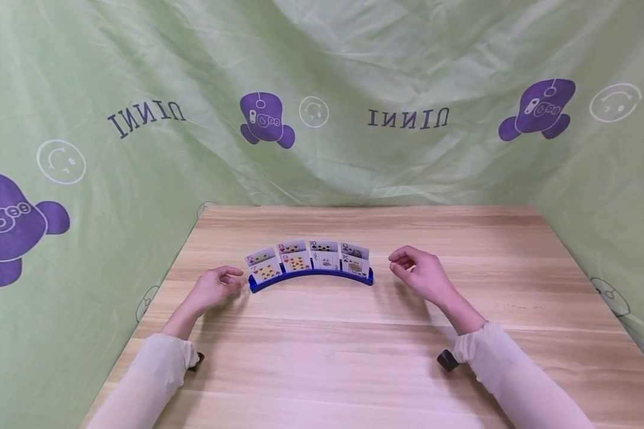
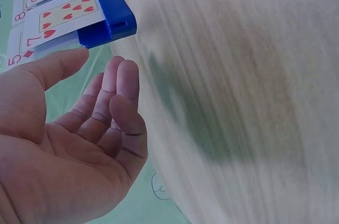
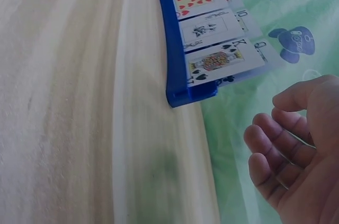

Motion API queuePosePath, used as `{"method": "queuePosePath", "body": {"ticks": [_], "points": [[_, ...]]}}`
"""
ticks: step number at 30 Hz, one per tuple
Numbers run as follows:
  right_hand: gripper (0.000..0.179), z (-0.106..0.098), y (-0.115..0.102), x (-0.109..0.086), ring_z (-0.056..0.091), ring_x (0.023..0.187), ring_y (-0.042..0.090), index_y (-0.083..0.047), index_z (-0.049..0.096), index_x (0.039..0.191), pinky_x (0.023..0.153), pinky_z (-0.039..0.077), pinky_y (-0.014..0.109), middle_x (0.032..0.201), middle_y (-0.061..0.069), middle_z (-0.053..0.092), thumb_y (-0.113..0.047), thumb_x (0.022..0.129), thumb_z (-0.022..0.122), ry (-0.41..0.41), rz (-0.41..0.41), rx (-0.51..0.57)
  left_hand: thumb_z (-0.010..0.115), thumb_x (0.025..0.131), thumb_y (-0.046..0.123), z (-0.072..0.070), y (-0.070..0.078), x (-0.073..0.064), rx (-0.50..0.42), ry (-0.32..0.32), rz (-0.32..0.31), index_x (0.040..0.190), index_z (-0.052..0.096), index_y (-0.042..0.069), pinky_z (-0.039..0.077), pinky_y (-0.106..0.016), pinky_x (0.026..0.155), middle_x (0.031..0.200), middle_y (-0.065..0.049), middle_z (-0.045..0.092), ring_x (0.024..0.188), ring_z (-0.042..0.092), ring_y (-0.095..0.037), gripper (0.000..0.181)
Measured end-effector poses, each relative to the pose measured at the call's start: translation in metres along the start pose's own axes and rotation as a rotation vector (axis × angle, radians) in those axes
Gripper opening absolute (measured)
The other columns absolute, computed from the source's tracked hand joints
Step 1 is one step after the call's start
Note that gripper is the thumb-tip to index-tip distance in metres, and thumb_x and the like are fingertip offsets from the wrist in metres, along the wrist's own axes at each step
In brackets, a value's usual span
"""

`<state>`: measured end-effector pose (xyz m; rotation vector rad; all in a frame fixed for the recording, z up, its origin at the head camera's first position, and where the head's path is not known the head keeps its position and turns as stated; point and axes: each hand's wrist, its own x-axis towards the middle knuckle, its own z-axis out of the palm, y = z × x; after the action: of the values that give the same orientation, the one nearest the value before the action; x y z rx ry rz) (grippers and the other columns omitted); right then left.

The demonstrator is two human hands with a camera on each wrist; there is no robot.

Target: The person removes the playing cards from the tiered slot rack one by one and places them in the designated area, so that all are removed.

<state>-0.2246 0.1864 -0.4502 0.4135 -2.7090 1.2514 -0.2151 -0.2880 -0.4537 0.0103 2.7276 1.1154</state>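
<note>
A curved blue card holder [image 1: 312,273] stands on the table with two rows of playing cards. Its front row shows a seven of hearts [image 2: 69,12], a nine of hearts [image 3: 193,1], a joker [image 3: 209,29] and a king of spades [image 3: 225,61]. Behind them rise a five [image 1: 260,257], an eight [image 1: 291,246], a ten [image 1: 323,245] and a queen [image 1: 355,250]. Just off the holder's left end is my left hand [image 1: 214,287], fingers loosely bent and holding nothing. To the right of the other end hovers my right hand [image 1: 420,271], relaxed and apart from the holder.
The light wood table [image 1: 322,357] extends around the holder. A green curtain [image 1: 343,167] printed with purple figures hangs behind the table and along both sides. Dark wrist devices, one [image 1: 448,360] by the right cuff, sit under both sleeves.
</note>
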Motion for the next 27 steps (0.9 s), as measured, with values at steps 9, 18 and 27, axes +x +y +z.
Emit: {"method": "queuePosePath", "body": {"ticks": [9, 18, 27], "points": [[0.016, 0.007, -0.004, 0.000, 0.066, 0.082, 0.015, -0.008, 0.070, 0.104, 0.071, 0.051, 0.024, 0.090, 0.003, 0.073, -0.015, 0.090, 0.070, -0.003, 0.010, 0.004, 0.068, 0.092, 0.018, 0.005, -0.002, 0.004, 0.004, -0.012, -0.020, 0.126, 0.060, -0.001, 0.052, -0.031, 0.078, 0.107, -0.019, 0.072, 0.089, 0.068, -0.022, 0.040], [0.016, 0.012, -0.007, 0.002, 0.065, 0.083, 0.016, -0.009, 0.070, 0.104, 0.069, 0.051, 0.025, 0.092, 0.002, 0.072, -0.017, 0.090, 0.069, -0.007, 0.017, 0.013, 0.068, 0.091, 0.016, 0.010, -0.001, 0.006, -0.046, -0.007, -0.043, 0.127, 0.058, -0.003, 0.052, -0.029, 0.075, 0.106, -0.021, 0.072, 0.083, 0.070, -0.020, 0.042], [0.017, 0.016, -0.009, 0.002, 0.064, 0.084, 0.016, -0.008, 0.069, 0.104, 0.072, 0.052, 0.025, 0.092, 0.003, 0.072, -0.017, 0.090, 0.070, -0.042, 0.046, 0.072, 0.066, 0.092, 0.011, 0.019, -0.002, 0.006, -0.121, -0.013, -0.078, 0.127, 0.056, -0.004, 0.054, -0.029, 0.074, 0.103, -0.021, 0.073, 0.076, 0.070, -0.018, 0.040]]}}
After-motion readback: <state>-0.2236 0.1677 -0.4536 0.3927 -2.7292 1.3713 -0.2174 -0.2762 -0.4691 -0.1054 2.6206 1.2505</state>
